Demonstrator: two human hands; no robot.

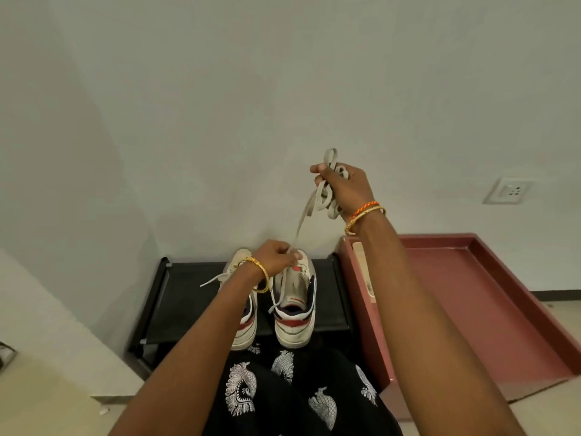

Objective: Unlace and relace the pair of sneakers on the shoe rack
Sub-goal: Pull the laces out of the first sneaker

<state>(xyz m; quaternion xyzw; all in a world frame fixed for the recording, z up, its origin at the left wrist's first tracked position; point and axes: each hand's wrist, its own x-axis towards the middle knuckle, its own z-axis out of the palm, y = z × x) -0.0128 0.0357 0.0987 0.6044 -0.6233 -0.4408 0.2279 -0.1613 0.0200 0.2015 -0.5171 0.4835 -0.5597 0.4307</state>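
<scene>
- While seated before the black shoe rack (pixel 185 297), seen from the head view: pair of cream sneakers with red and navy trim set side by side on the rack's top shelf, heels near, toes toward the far wall.
- Right hand (pixel 344 187) raised high and far, fingers curled round a bundled cream lace (pixel 323 196); probably lifted so to draw the slack up and keep the loose length out of the way.
- Left hand (pixel 276 258) down at the tongue of the right sneaker (pixel 294 306), thumb and fingertips pinching the same lace where it comes down taut to the shoe; likely steadying or feeding the end at an eyelet, though which eyelet cannot be told.
- Left sneaker (pixel 243 325) partly hidden under the left forearm, one lace end trailing out to the left across the shelf.
- Judged mid-way: right sneaker's lace mostly out of its eyelets, unlacing or early relacing, not clear which.
- Red tray-like box (pixel 471 294) just right of the rack; wall socket (pixel 507 190) on the far right.
- Small red mark on the right sneaker's tongue, too small to read; no other legible writing.
</scene>
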